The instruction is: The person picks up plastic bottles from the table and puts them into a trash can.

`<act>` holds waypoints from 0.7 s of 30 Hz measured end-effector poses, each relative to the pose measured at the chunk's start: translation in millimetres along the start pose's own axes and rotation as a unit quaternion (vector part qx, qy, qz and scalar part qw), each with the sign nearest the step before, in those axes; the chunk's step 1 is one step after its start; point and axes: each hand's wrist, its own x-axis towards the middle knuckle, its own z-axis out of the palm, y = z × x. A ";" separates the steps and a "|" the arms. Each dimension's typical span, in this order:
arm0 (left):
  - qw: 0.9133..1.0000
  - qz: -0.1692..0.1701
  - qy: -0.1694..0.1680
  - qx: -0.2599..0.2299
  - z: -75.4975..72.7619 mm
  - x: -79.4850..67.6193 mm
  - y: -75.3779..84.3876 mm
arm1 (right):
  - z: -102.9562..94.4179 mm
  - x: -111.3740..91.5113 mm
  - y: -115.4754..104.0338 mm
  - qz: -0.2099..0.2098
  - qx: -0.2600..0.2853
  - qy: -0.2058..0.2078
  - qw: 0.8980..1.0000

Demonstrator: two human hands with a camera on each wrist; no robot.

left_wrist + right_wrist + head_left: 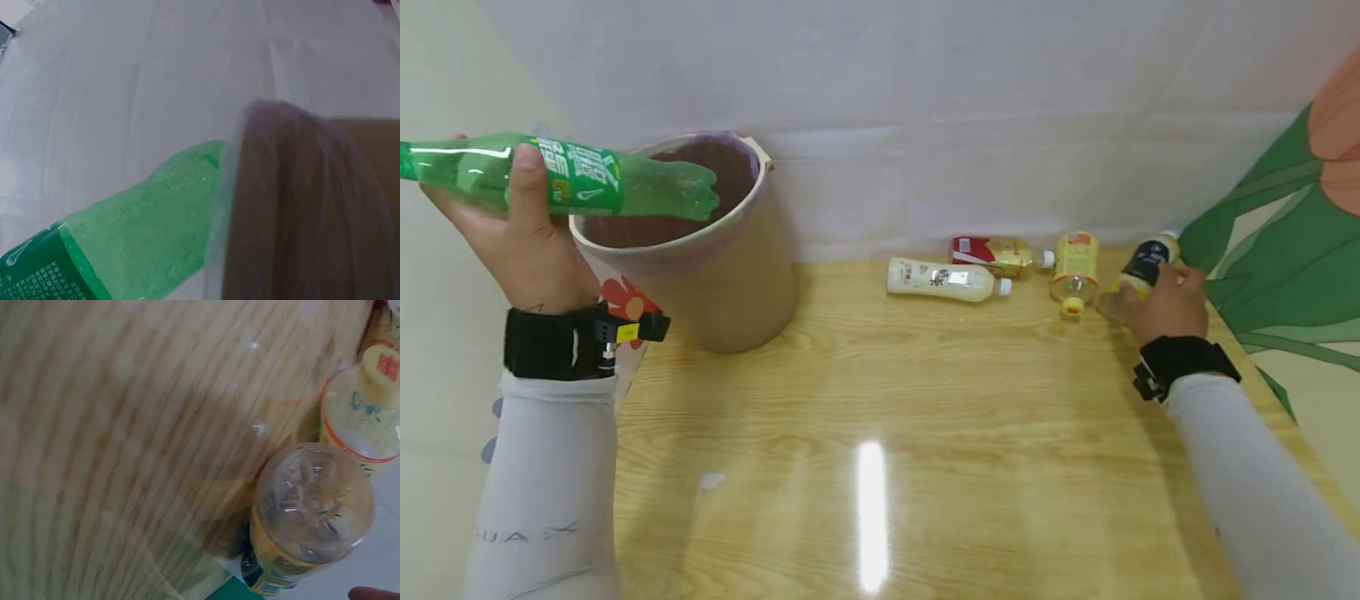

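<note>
My left hand (pixel 546 258) grips a green plastic soda bottle (pixel 658 185) around its label, thumb across the front. The bottle lies sideways in the air, its base over the mouth of a beige waste bin (pixel 737 292). In the left wrist view, the bottle's clear green lower half (pixel 156 219) overlaps the bin's liner. At the far right, my right hand (pixel 1168 307) reaches over a lying bottle with a dark label (pixel 1146 262), thumb and fingers to either side. From the right wrist, that bottle's clear base (pixel 315 500) faces the camera, with one fingertip (pixel 375 594) showing apart from it.
Beside the right hand lies a yellow-capped bottle (pixel 1077 262). Farther left are a red-and-yellow bottle (pixel 992 252) and a pale cream bottle (pixel 940 279), both white-capped. All rest on the wooden table (pixel 962 417) near the back wall covering (pixel 850 150).
</note>
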 end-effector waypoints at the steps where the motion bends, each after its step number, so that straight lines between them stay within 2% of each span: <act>1: 1.000 0.001 0.004 0.013 -3.3 4.6 -0.5 | 0.7 3.3 1.3 0.006 -0.006 -0.009 1.000; 4: 0.997 -0.018 0.004 0.073 -12.5 14.3 -2.2 | 3.2 13.1 3.0 0.023 -0.020 -0.032 0.999; 7: 0.990 -0.050 -0.006 0.131 -20.8 20.1 -5.6 | 6.3 20.5 4.6 0.040 -0.019 -0.056 0.997; 10: 0.980 -0.093 -0.014 0.176 -26.4 24.7 -9.8 | 8.0 23.9 6.9 0.067 0.002 -0.080 0.995; 13: 0.970 -0.118 -0.019 0.210 -29.2 26.7 -12.6 | 9.1 24.9 8.6 0.096 0.021 -0.096 0.991; 17: 0.966 -0.126 -0.027 0.224 -29.4 26.0 -13.7 | 9.1 24.7 9.0 0.103 0.036 -0.096 0.989; 21: 0.970 -0.119 -0.028 0.208 -27.0 23.1 -13.3 | 5.5 20.9 11.8 0.091 0.071 -0.086 0.990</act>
